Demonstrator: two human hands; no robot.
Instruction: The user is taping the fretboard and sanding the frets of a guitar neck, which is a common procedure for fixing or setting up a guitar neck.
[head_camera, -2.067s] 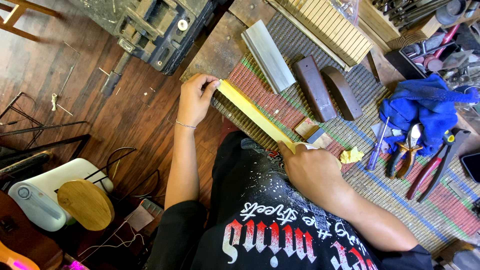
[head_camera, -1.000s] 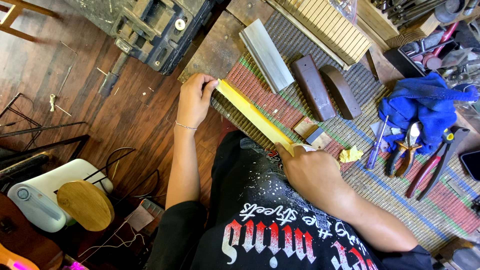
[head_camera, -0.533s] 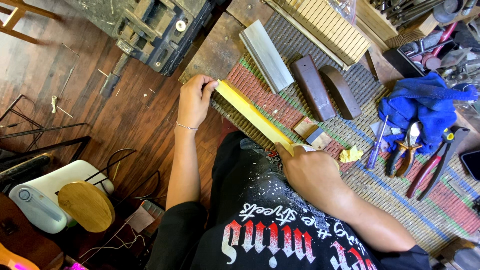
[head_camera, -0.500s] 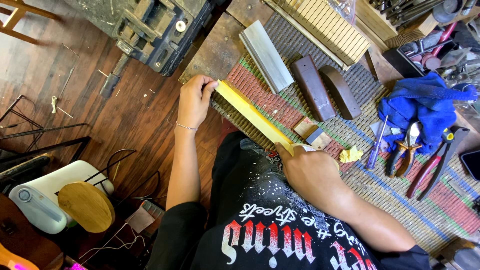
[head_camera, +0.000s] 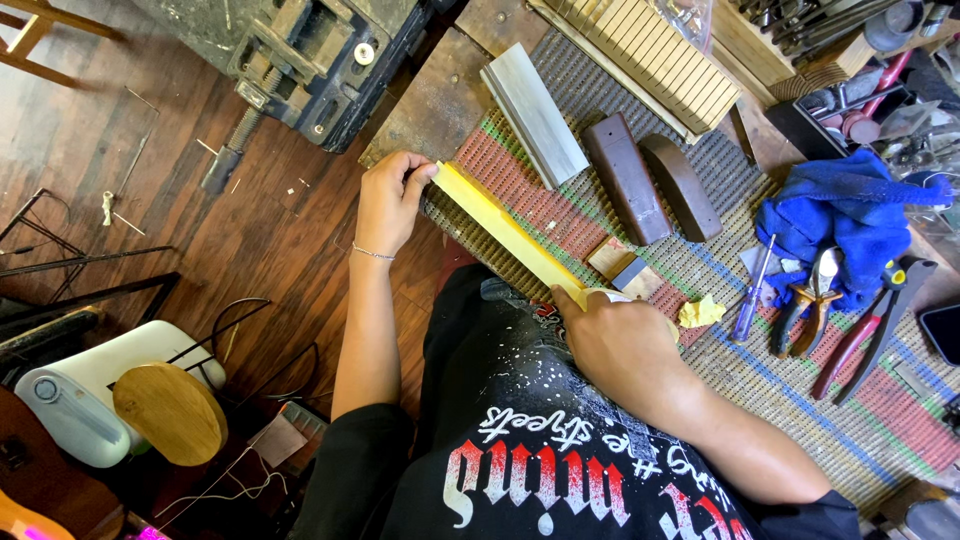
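Yellow strip (head_camera: 508, 232), frame centre: your left hand (head_camera: 388, 200) pinches its upper end, your right hand (head_camera: 622, 343) grips its lower end.

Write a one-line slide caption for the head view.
Left hand and right hand hold a yellow strip over a woven mat.

One screen at the mat's right edge, no packages or signs.
A dark, flat phone-like screen (head_camera: 942, 333) lies at the far right edge of the striped mat (head_camera: 800, 400), just beside the red-handled pliers (head_camera: 868, 330); its glass looks black and blank.
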